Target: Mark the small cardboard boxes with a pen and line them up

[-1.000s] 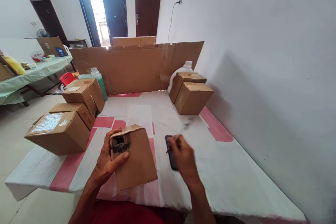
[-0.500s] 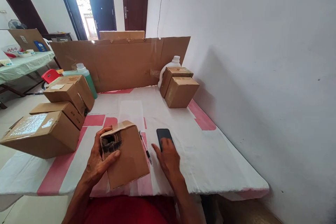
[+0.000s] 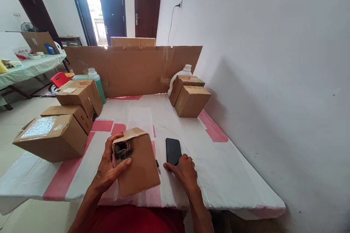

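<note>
My left hand is closed around the left side of a small cardboard box, its thumb across the front face. That box is tilted, with a ragged, dark-edged hole in its upper left corner. A pen lies against the box's right side, mostly hidden behind it. To the right, a black smartphone lies flat on the tablecloth, screen up. My right hand grips its lower end, thumb at the left edge and curled fingers at the right.
Several cardboard boxes stand at the left, near a bottle of green liquid. Two more boxes and a white jug stand at the back right. A cardboard panel closes the table's far edge; a wall rises at the right.
My right hand has slid from over the phone's middle to its lower end, taking hold of its edges. The left hand keeps the box, which now covers more of the pen. The view has shifted slightly.
</note>
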The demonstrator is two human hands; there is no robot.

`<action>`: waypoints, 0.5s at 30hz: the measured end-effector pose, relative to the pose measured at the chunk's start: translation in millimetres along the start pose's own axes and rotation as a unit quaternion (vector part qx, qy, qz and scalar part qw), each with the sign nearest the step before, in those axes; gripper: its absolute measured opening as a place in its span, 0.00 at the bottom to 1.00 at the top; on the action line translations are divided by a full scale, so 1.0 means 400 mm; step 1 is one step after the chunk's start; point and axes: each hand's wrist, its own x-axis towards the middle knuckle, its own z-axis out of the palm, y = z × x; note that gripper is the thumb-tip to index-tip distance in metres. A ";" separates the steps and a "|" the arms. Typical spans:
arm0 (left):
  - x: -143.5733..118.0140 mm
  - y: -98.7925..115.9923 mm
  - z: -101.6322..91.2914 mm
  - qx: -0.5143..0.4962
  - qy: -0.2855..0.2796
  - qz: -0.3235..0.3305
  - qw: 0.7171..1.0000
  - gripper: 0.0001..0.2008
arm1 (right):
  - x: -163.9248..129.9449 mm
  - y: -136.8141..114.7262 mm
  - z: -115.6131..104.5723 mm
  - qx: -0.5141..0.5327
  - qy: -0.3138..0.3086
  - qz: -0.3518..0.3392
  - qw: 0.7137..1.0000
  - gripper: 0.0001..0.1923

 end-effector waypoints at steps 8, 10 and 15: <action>0.001 -0.006 0.000 0.000 -0.010 0.030 1.000 0.36 | 0.015 0.035 0.013 0.224 -0.035 -0.038 0.973 0.20; 0.000 -0.009 0.000 -0.002 -0.012 0.027 1.000 0.36 | -0.002 0.032 0.008 0.288 -0.043 -0.055 0.955 0.22; -0.002 -0.012 0.002 -0.004 0.003 0.039 0.999 0.36 | -0.086 -0.011 -0.092 0.647 -0.070 -0.037 0.758 0.31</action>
